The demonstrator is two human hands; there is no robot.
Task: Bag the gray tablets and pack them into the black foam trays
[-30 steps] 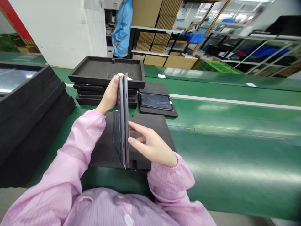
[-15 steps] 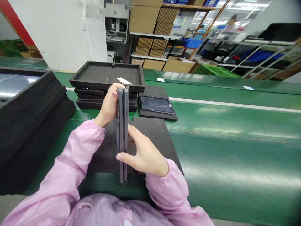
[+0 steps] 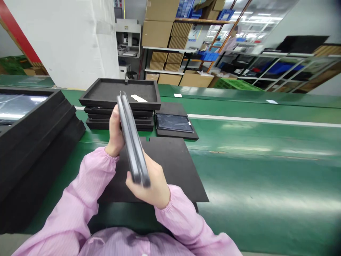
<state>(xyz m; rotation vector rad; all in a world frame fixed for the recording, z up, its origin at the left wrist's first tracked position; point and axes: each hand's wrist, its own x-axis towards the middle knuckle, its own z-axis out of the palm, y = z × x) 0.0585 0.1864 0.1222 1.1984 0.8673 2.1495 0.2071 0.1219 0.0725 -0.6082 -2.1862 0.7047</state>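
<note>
Two thin grey tablets (image 3: 132, 142) are pressed together and held on edge, their narrow sides facing up toward me. My left hand (image 3: 115, 131) is closed on their far part from the left; most of its fingers are hidden behind them. At the near end, my right hand (image 3: 150, 177) grips the pair, thumb on the left side and fingers on the right. Below them lies a flat black foam sheet (image 3: 170, 167). Beyond it, another tablet (image 3: 174, 122), dark screen up, rests on a black foam pad (image 3: 176, 108).
A stack of black foam trays (image 3: 103, 90) stands behind my hands, a torn white scrap (image 3: 139, 98) in the top one. To the left rises a taller stack of foam trays (image 3: 34, 142), its top one holding a screen. Green conveyor belt (image 3: 261, 170) stretches right.
The tablet pair has tipped, its near end rising and its far end leaning left. My right hand has moved left and closed around the near end. The view has shifted slightly.
</note>
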